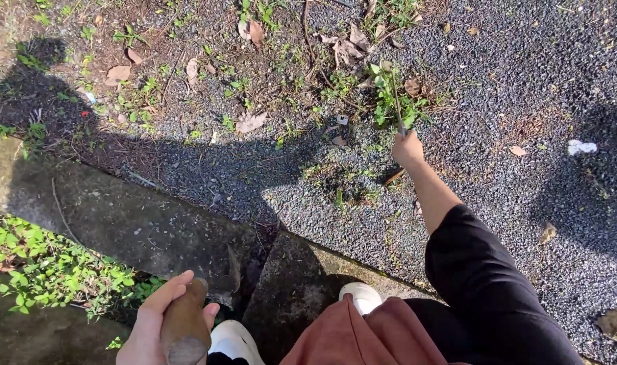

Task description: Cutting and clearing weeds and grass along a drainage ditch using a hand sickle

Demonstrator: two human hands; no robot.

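- At the far left, low green plants (31,263) grow beside a worn concrete kerb (119,216) that runs on a slant from the upper left down toward the lower middle, much of it in shadow.
- At the bottom left, the left hand (150,324) is wrapped round a thick brown wooden handle (185,323); the fingers curl together on its far side and the thumb lies along the near side. The handle's blunt cut end faces the camera at the bottom edge, and its long axis runs up and slightly right, away from the viewer. What lies at its far end cannot be told.
- Just right of it, two white shoes (361,296) stand on the kerb, with a reddish-brown garment (362,338) below them.
- Further right, a black sleeve (484,284) ends at a bare forearm reaching up and left over the gravel (525,101).
- The right hand (408,149) is closed in a fist on a thin stem (396,101); the fingers are clamped tight.
- The stem stands nearly upright in the picture, its long axis running from the fist up to a leafy green weed (389,91), which sits in the gravel among dry leaves (349,44).
- At the far right, a white scrap (581,146) lies on the gravel, well apart from the hand.
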